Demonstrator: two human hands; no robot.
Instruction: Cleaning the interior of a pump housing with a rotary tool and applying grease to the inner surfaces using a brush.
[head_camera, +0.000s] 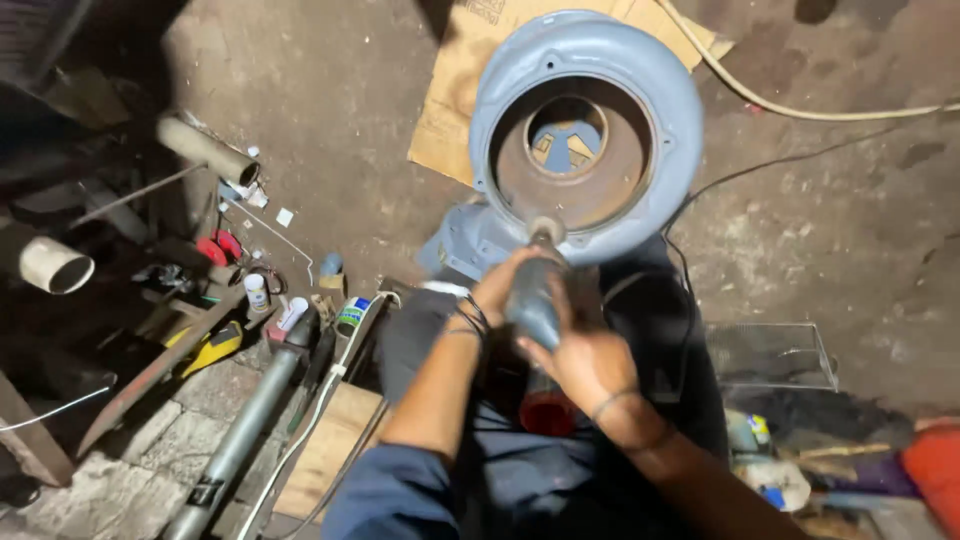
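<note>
Two hands grip one power tool (533, 300), a grey-blue cylindrical grinder-like body whose nose rests on the rim of a blue pump casing (585, 130) lying on the floor at twelve o'clock. The casing's inner bowl looks brown and rusty nearly all round, so the cleaning seems barely begun, with most of the ring left; that is a judgement from colour alone. The left hand (500, 290) wraps the tool near its front, fingers closed round the barrel; the right hand (585, 365) clasps the rear from five o'clock, wrist bent inward. Both forearms converge from six o'clock. Pipes (240, 430), cables and small bottles (257, 293) lie at nine o'clock, cardboard (450, 120) under the casing.
</note>
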